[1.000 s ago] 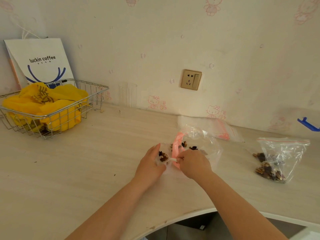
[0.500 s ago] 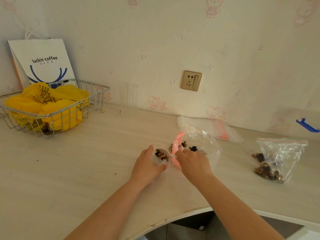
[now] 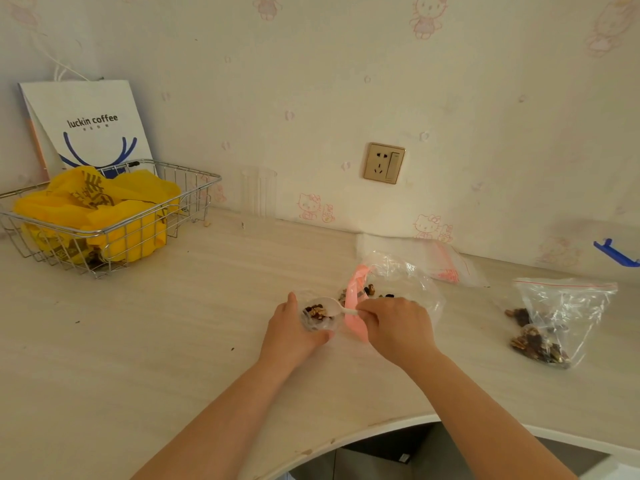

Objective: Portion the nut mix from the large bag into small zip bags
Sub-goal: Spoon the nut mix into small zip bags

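Small zip bag (image 3: 317, 318) held open on surface (image 3: 145, 341) by left hand (image 3: 294, 336), mouth kept up to receive nuts. White spoon (image 3: 337, 307) gripped by right hand (image 3: 398, 325), bowl over small bag. Large bag (image 3: 401, 282) kept just beside for short reach. Filled bag (image 3: 557, 317) set aside, far right.

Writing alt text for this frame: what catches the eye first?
The two hands at centre: the left hand holds a small bag open while the right hand tips a white spoon of nuts into it. Next, the yellow bag in the wire basket, far left.
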